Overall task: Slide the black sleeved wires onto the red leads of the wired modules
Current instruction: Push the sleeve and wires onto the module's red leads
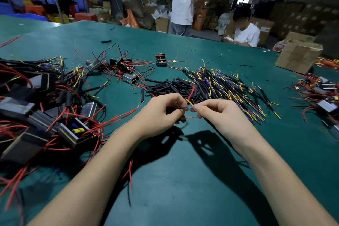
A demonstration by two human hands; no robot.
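Observation:
My left hand (162,112) and my right hand (217,113) meet above the green table (183,180), fingertips almost touching. The left pinches a thin red lead (189,117) together with a dark wire end. The right pinches a black sleeved wire whose yellow and blue tips (189,103) poke out between the two hands. A heap of black sleeved wires (225,86) and short black tubes (170,86) lies just beyond the hands. Wired modules with red leads (73,132) are piled at the left.
More modules (121,66) lie mid-table and another cluster (322,95) at the right edge. A cardboard box (298,57) stands at the far right. One person sits and another stands beyond the table's far edge.

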